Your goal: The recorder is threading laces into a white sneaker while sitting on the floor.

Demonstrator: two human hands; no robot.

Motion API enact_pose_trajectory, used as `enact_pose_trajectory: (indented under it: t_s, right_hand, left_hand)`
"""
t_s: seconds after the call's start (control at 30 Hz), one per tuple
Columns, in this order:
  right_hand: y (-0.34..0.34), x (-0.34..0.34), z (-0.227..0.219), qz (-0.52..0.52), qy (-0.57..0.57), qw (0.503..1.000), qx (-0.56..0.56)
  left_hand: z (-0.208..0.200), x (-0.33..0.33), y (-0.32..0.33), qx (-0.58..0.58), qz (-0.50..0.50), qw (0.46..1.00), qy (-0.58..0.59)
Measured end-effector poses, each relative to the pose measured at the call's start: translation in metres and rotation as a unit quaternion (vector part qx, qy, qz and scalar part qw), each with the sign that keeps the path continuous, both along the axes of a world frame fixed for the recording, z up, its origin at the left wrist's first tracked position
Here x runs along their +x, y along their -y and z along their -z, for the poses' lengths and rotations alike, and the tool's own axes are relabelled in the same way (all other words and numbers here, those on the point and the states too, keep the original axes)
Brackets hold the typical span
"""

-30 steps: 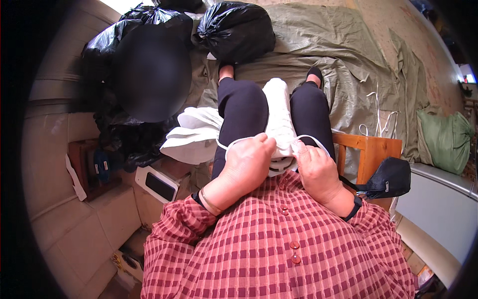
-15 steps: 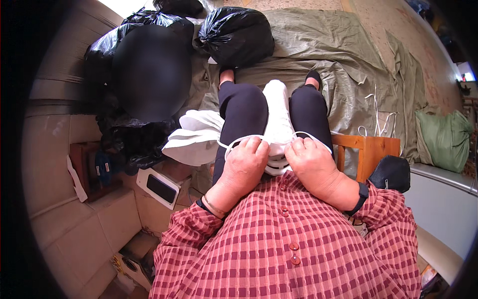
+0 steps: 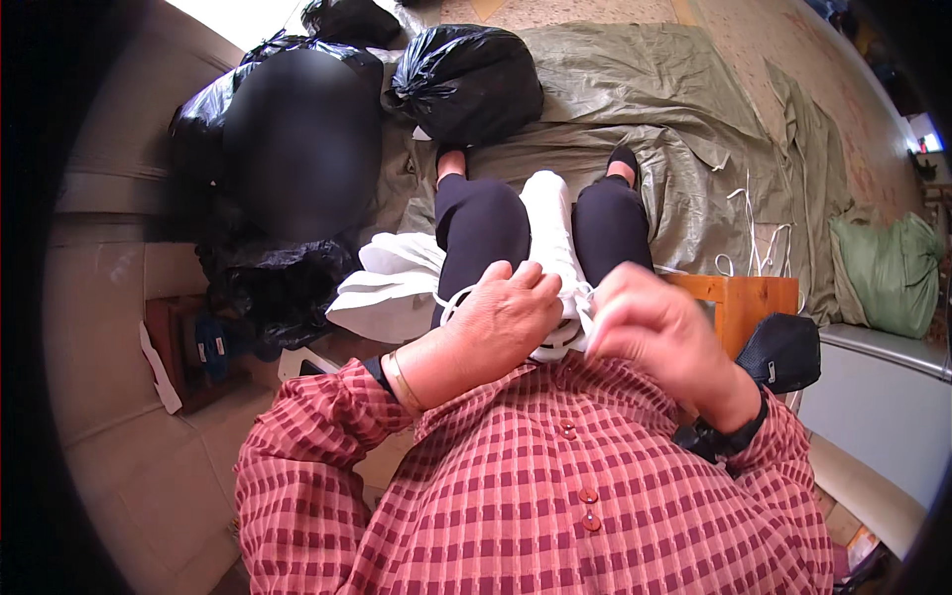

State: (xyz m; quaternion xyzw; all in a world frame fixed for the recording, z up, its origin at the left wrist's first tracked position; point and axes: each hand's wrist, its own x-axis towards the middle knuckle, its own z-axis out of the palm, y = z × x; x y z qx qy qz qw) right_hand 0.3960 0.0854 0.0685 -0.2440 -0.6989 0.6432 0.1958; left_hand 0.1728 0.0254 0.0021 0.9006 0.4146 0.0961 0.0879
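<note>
A white lace-up shoe is wedged between my thighs, its toe pointing away from me. My left hand is closed at the shoe's lacing, with a loop of white shoelace showing beside its fingers. On the other side, my right hand curls its fingers over the lace end, held a little above the shoe opening and slightly blurred. Both hands cover most of the knot area. Several flat white pieces, fanned out like shoe tongues or insoles, lie beside my left thigh.
Black plastic bags stand beyond my feet and to the left, on a crumpled olive sheet. At the right are a wooden stool, a black pouch, loose white cords and a green sack.
My right hand has lifted and turned, drawing the lace end inward over the shoe. The left hand has shifted right, toward the middle of the lacing.
</note>
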Motion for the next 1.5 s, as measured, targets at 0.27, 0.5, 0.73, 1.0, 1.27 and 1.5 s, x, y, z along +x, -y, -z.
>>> enact_pose_trajectory:
  t_s: [0.27,0.5,0.73,1.0,1.27,1.5]
  right_hand:
    - [0.008,-0.001,0.053,0.241,-0.048,0.945,-0.216]
    - [0.010,-0.013,0.043,0.187,-0.044,0.941,-0.277]
    - [0.012,-0.015,0.028,0.174,0.052,0.946,-0.270]
    - [0.002,0.014,0.074,0.040,0.180,0.949,0.254]
    - [0.019,0.019,0.084,0.048,0.237,0.904,0.352]
    - [0.037,0.003,0.062,-0.129,0.430,0.828,0.335]
  left_hand:
    - [-0.050,0.051,0.004,-0.119,-0.174,0.869,0.447]
    - [-0.016,0.039,0.012,-0.357,-0.312,0.590,0.654]
    - [-0.013,0.030,0.022,-0.400,-0.285,0.567,0.661]
    - [-0.093,-0.008,0.066,-0.410,-0.273,0.634,0.596]
    - [-0.154,0.055,0.028,-0.439,0.190,0.772,0.418]
    - [-0.109,0.174,-0.004,-0.345,0.175,0.768,0.511]
